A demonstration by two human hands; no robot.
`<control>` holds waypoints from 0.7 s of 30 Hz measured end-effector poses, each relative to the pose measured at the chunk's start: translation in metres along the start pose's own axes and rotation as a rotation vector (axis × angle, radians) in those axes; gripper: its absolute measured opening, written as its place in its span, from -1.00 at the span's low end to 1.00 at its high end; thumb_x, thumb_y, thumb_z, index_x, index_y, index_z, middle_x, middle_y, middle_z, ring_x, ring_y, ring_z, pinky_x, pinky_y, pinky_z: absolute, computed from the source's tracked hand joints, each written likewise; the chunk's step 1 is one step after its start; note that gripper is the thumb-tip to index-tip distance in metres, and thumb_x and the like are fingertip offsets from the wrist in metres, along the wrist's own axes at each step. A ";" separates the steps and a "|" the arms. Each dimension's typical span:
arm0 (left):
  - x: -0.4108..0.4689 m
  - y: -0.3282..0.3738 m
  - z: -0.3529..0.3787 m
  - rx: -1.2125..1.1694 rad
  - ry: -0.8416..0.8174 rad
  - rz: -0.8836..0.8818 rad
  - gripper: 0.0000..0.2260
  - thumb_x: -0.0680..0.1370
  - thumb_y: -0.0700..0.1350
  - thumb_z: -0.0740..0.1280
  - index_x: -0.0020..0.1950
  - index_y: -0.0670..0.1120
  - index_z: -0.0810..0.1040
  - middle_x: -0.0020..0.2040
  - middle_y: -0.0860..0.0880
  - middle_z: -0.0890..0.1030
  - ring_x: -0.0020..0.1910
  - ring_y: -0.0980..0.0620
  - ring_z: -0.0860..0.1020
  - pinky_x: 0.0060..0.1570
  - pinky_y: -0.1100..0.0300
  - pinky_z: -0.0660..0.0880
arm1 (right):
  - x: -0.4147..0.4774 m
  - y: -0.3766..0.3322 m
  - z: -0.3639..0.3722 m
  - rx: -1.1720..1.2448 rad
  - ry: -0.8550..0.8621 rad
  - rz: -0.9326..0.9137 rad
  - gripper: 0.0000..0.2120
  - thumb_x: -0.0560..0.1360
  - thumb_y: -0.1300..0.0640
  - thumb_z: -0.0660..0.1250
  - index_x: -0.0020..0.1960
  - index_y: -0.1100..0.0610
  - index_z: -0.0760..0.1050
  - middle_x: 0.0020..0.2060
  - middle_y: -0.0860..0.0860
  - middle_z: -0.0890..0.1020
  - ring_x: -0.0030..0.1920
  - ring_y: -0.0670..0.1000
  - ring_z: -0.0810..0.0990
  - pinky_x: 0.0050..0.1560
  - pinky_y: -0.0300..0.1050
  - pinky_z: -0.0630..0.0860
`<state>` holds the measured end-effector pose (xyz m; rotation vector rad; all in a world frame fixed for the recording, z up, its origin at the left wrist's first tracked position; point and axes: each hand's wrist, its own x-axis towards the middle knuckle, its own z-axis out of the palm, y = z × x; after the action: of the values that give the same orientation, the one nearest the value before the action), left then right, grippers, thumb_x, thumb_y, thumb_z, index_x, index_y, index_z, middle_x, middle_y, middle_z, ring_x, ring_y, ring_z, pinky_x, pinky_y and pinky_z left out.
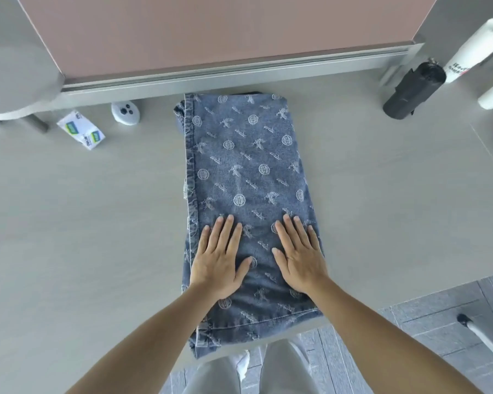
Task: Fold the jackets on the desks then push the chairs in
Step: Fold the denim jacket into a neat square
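I've got the pale grey laminate desk (83, 209) w/ the blue patterned denim jacket (245, 166) lying mid-desk as a long narrow folded strip. Its far end is near the partition & its near end overhangs the front edge. Left hand (221, 260) & right hand (299, 257) both lie flat on its near half, fingers straight, gripping nothing. Risk IMO: the overhang drags the strip off, or layers slip apart when I lift for the next fold. Small white tissue packet (81, 129) sits well apart, far left.

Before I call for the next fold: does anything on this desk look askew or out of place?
The jacket overhangs the front edge of the desk at its near end, and an inner layer bulges out at its far-left corner. Nothing else.
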<state>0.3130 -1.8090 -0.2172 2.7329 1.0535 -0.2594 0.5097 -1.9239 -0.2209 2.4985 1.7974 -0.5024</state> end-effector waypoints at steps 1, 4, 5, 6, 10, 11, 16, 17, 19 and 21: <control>-0.004 0.000 -0.001 -0.008 0.005 -0.001 -0.28 0.62 0.31 -0.04 0.63 -0.12 0.04 0.63 -0.13 -0.05 0.61 -0.14 -0.08 0.54 -0.14 -0.07 | -0.004 -0.005 -0.003 0.010 0.012 0.001 -0.38 0.66 -0.21 -0.16 0.63 0.06 -0.05 0.61 0.07 0.01 0.61 0.14 -0.02 0.55 0.22 0.03; -0.025 0.003 0.000 -0.018 0.002 0.021 -0.26 0.61 0.34 -0.03 0.64 -0.12 0.00 0.63 -0.18 -0.05 0.61 -0.18 -0.09 0.55 -0.15 -0.05 | -0.025 -0.019 -0.001 0.017 0.056 -0.087 -0.30 0.63 -0.24 0.01 0.62 0.15 0.05 0.61 0.13 0.04 0.61 0.15 -0.03 0.57 0.19 0.00; -0.033 0.004 0.002 -0.009 0.004 0.028 -0.25 0.61 0.35 -0.04 0.64 -0.11 -0.02 0.63 -0.17 -0.06 0.61 -0.17 -0.09 0.54 -0.15 -0.03 | -0.033 -0.023 0.002 0.006 0.049 -0.127 -0.29 0.62 -0.24 0.04 0.62 0.15 0.06 0.61 0.12 0.04 0.61 0.14 -0.03 0.56 0.20 0.04; -0.039 0.005 0.004 0.001 -0.015 0.027 -0.24 0.60 0.36 -0.04 0.64 -0.11 -0.03 0.63 -0.17 -0.07 0.61 -0.16 -0.10 0.54 -0.15 -0.03 | -0.037 -0.024 0.005 -0.009 0.035 -0.151 -0.28 0.61 -0.24 0.05 0.62 0.14 0.06 0.62 0.11 0.03 0.61 0.13 -0.04 0.55 0.20 0.07; -0.041 0.005 0.010 0.020 -0.073 0.019 -0.24 0.60 0.35 -0.04 0.64 -0.11 -0.01 0.63 -0.18 -0.04 0.61 -0.18 -0.05 0.53 -0.16 0.00 | -0.034 -0.021 0.015 -0.025 0.001 -0.149 -0.29 0.60 -0.24 0.05 0.62 0.12 0.07 0.62 0.09 0.01 0.61 0.15 -0.05 0.53 0.20 0.05; -0.040 0.005 0.007 0.007 -0.077 0.023 -0.26 0.60 0.34 -0.03 0.63 -0.12 0.04 0.63 -0.19 0.02 0.60 -0.19 0.01 0.52 -0.16 0.02 | -0.035 -0.021 0.014 -0.017 -0.012 -0.157 -0.30 0.61 -0.24 0.04 0.62 0.12 0.07 0.62 0.08 0.01 0.61 0.15 -0.05 0.52 0.20 0.05; 0.008 -0.013 -0.039 -0.058 -0.054 -0.071 -0.37 0.62 0.31 -0.05 0.55 -0.04 0.21 0.52 -0.17 0.23 0.47 -0.25 0.24 0.50 -0.15 0.13 | 0.003 -0.005 -0.024 0.087 -0.075 -0.100 -0.32 0.59 -0.30 -0.11 0.59 0.04 0.15 0.62 0.06 0.03 0.60 0.15 0.01 0.56 0.19 0.00; 0.027 -0.019 -0.053 -0.075 -0.056 -0.138 -0.38 0.62 0.30 -0.03 0.57 -0.03 0.16 0.53 -0.15 0.19 0.50 -0.24 0.18 0.50 -0.15 0.11 | 0.021 0.000 -0.038 0.118 -0.103 -0.057 -0.29 0.56 -0.32 -0.17 0.60 0.02 0.12 0.62 0.05 0.01 0.60 0.15 -0.03 0.57 0.18 -0.01; 0.065 -0.028 -0.082 -0.171 -0.103 -0.297 -0.38 0.61 0.26 0.09 0.58 -0.03 0.10 0.53 -0.13 0.14 0.50 -0.21 0.13 0.48 -0.14 0.13 | 0.061 0.012 -0.066 0.133 -0.152 -0.006 -0.30 0.55 -0.33 -0.13 0.60 -0.02 0.05 0.59 0.05 0.01 0.57 0.17 -0.01 0.54 0.20 0.08; 0.094 -0.033 -0.105 -0.261 -0.150 -0.477 -0.36 0.58 0.21 0.21 0.56 -0.04 0.11 0.51 -0.15 0.16 0.47 -0.22 0.18 0.42 -0.16 0.22 | 0.101 0.020 -0.094 0.172 -0.184 0.081 -0.38 0.61 -0.25 0.07 0.59 -0.04 0.03 0.53 0.09 0.05 0.52 0.21 0.10 0.47 0.21 0.23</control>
<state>0.3687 -1.6986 -0.1417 2.1694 1.5583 -0.3605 0.5801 -1.8182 -0.1626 2.5208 1.6444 -0.8846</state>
